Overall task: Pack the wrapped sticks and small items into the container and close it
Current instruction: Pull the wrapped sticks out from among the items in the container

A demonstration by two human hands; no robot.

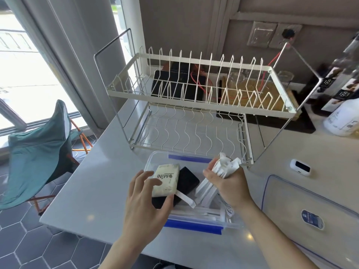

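Observation:
A clear plastic container (pixel 155 159) with blue clip edges sits open on the counter in front of me. Over its left half, my left hand (pixel 144 204) grips a pale tissue pack (pixel 166 179) marked "MiNi", which lies on a black flat item (pixel 189 181). My right hand (pixel 227 181) is closed around a bundle of white wrapped sticks (pixel 226 166), held over the container's right side, their lower ends pointing into it. More white wrapped sticks (pixel 196 212) lie along the container's near wall. The container's clear lid (pixel 303 202) with a blue label rests on the counter to the right.
A two-tier white wire dish rack (pixel 194 105) stands just behind the container. A small white device (pixel 300 166) lies on the counter at right, with bottles (pixel 343 117) further back. The counter's left edge drops to a tiled floor with a teal folding chair (pixel 37 150).

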